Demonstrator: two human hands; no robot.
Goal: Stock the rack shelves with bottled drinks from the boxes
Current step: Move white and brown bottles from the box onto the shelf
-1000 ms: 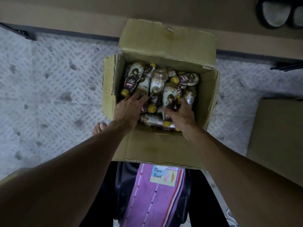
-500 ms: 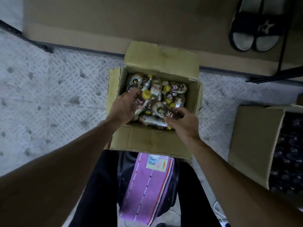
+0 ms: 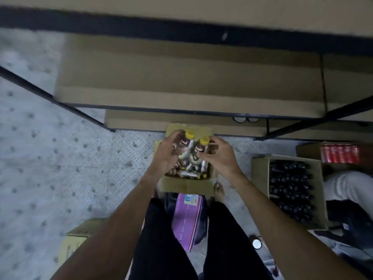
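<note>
Both hands have come up out of the open box (image 3: 187,185), where they were reaching among the drinks a moment ago, and each is now carrying one bottle above it. The left hand (image 3: 167,156) is curling its fingers round a brown bottle (image 3: 186,140) with a yellow cap, holding it over the box's far left corner. The right hand (image 3: 220,156) is pinching a second brown bottle (image 3: 198,148) between thumb and fingers. It is just to the right of the first, and the two are almost touching. More loose bottles (image 3: 189,172) are lying jumbled inside the box.

The box is sitting on a grey patterned floor (image 3: 50,158). Beyond the box, the rack shelves (image 3: 181,77) are stretching across the view, lined with brown board and edged in dark metal. On the near side of the box, a purple towel (image 3: 188,217) is hanging between the person's dark trouser legs, and a bare foot (image 3: 219,191) is standing at the box's near right corner. To the right of the box, a second carton (image 3: 260,172) is holding rows of dark upright bottles, with a blurred pack of red items (image 3: 341,153) beyond it. Nearer than the box and to its left, a closed carton (image 3: 78,237) is standing.
</note>
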